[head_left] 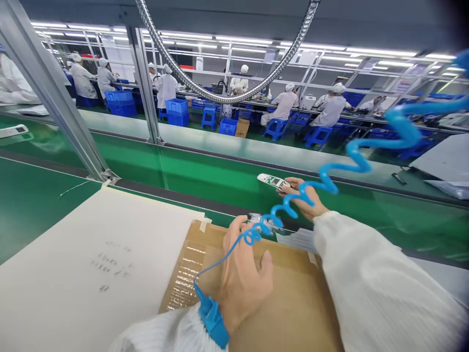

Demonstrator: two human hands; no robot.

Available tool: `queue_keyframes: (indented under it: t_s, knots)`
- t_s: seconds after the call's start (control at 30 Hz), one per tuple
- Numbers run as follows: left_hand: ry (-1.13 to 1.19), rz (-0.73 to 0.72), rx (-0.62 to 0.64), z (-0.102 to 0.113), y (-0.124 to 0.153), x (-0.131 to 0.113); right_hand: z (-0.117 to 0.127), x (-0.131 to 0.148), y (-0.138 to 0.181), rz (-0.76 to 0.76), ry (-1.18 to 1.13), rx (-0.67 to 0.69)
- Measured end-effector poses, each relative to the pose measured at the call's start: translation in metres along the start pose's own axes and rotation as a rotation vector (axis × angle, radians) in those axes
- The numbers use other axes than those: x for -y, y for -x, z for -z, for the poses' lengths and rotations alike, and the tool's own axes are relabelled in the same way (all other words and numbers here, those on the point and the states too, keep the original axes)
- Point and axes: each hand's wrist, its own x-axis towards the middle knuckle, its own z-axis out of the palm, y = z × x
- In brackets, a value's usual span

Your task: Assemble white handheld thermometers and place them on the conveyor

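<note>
My right hand (pixel 303 198) reaches out over the green conveyor belt (pixel 205 176) and holds a small white device with a green circuit board (pixel 273 181) by its near end. My left hand (pixel 244 274) rests on a brown cardboard sheet (pixel 293 303), fingers curled toward a crinkled clear plastic wrapper (pixel 264 224) at the sheet's far edge. A blue wrist strap (pixel 212 317) sits on my left wrist, and its coiled blue cord (pixel 351 151) runs up to the right. Both sleeves are white.
A white paper sheet with faint writing (pixel 91 264) lies left of the cardboard. A slanted metal frame post (pixel 54 98) stands at the left. A flexible metal hose (pixel 227 93) hangs overhead. Beyond the belt, people in white sit at benches with blue stools and crates (pixel 176 110).
</note>
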Motion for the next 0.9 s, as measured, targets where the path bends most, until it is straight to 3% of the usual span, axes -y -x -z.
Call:
queue_keyframes:
  t_s: [0.13,0.23,0.27,0.33,0.4,0.47,0.6,0.77,0.83,0.9]
  knots:
    - [-0.013,-0.112,-0.078,0.007,-0.006,-0.003,0.022,0.043,0.052,0.035,-0.067,0.179]
    - [0.022,-0.147,-0.123,0.013,-0.007,-0.007,0.031,0.070,0.100,0.046,0.016,0.360]
    - [0.077,-0.130,-0.086,0.013,-0.007,-0.008,0.030,0.076,0.115,0.056,0.044,0.397]
    - [0.227,-0.042,0.108,0.012,-0.006,-0.010,0.026,0.080,0.140,0.076,0.075,0.419]
    - [0.341,0.084,0.334,0.010,-0.005,-0.010,0.022,0.076,0.157,0.084,0.127,0.379]
    - [0.344,0.173,0.426,0.008,-0.004,-0.011,0.021,0.068,0.166,0.112,0.212,0.297]
    - [0.123,0.126,0.318,0.012,-0.005,-0.015,0.025,0.055,0.168,0.412,0.492,0.205]
    - [-0.021,0.050,0.302,0.014,-0.006,-0.013,0.021,0.054,0.171,0.727,0.939,0.128]
    - [-0.046,0.131,0.240,0.012,-0.010,-0.009,0.014,0.056,0.175,0.772,0.944,0.159]
    - [-0.025,0.271,0.143,0.012,-0.015,-0.004,0.007,0.058,0.176,0.722,0.813,0.265]
